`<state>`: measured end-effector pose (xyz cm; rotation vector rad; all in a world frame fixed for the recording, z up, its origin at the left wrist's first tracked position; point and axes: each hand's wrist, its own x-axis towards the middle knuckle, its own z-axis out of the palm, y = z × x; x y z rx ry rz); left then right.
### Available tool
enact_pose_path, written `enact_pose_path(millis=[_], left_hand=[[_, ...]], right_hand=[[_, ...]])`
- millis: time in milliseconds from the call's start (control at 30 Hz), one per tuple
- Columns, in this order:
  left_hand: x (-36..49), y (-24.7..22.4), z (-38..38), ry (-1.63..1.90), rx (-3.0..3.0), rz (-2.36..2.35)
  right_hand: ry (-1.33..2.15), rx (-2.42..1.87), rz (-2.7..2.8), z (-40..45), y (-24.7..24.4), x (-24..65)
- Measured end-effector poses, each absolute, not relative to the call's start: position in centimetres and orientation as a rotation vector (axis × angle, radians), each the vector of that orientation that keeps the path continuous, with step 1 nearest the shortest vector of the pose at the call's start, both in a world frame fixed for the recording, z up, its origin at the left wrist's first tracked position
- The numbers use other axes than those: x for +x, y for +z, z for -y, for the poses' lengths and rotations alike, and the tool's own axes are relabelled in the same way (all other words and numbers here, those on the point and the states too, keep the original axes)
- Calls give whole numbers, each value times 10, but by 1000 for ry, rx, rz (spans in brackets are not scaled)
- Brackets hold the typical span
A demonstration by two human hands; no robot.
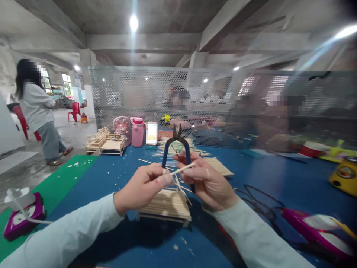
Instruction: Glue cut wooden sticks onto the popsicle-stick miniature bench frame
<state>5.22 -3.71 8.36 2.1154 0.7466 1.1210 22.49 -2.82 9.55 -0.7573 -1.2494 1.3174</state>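
My left hand (pixel 146 186) pinches one end of a thin wooden stick (pixel 182 169). The stick's other end rests at the thumb and fingers of my right hand (pixel 210 180). Held in that right hand is a pair of blue-handled cutting pliers (pixel 187 149), jaws up and handles spread apart; the lower part of one handle passes behind my fingers. Under both hands stands a small slatted bench-like piece made of sticks (pixel 167 204). Several loose sticks (pixel 182 191) lie at its far edge, partly hidden by my hands.
Small stick furniture (pixel 111 143), a pink bottle (pixel 137 132) and a lit phone (pixel 151 133) stand along the mesh partition (pixel 134 89). Purple power strips (pixel 304 225) and cables lie at both sides. A yellow device (pixel 346 175) sits right. A person (pixel 37 108) stands left.
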Motion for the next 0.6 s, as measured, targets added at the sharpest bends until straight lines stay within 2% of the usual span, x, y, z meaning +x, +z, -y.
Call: enact_pose_path(millis=[300,433,600], left_hand=[[57,85,60,1041,2045,-702],[56,86,56,1067,2042,-695],[55,86,45,1322,1846,-795]], right_hand=[[1718,-499,1486,32,74,223],[1544,-559,1530,36,81,221],[1262,-620,1549,30,87,235]])
